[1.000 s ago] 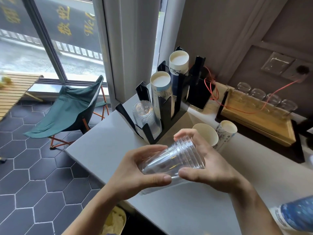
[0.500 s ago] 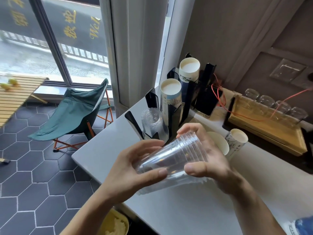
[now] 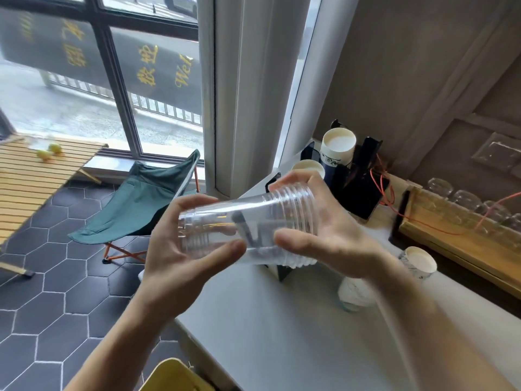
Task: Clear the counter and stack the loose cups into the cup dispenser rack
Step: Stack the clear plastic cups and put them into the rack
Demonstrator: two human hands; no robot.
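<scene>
A nested stack of clear plastic cups (image 3: pixel 251 224) lies sideways in the air between both hands, rims to the right. My left hand (image 3: pixel 180 244) grips its narrow base end. My right hand (image 3: pixel 332 235) cups the wide rim end. Behind them stands the black cup dispenser rack (image 3: pixel 363 176), partly hidden, with stacks of paper cups (image 3: pixel 338 145) in its slots. Two loose paper cups rest on the white counter (image 3: pixel 282 334): one upright (image 3: pixel 417 262), one on its side (image 3: pixel 355 294), blurred behind my right wrist.
A wooden tray with glass jars (image 3: pixel 465 221) and a red wire sits at the back right. A green folding chair (image 3: pixel 146 204) and a slatted wooden table (image 3: pixel 31 173) stand on the tiled floor left of the counter. A yellow bin edge (image 3: pixel 174 376) shows below.
Both hands have lifted the clear cup stack up and toward the rack. The view has tilted, so the rack's clear cups are now hidden behind the held stack.
</scene>
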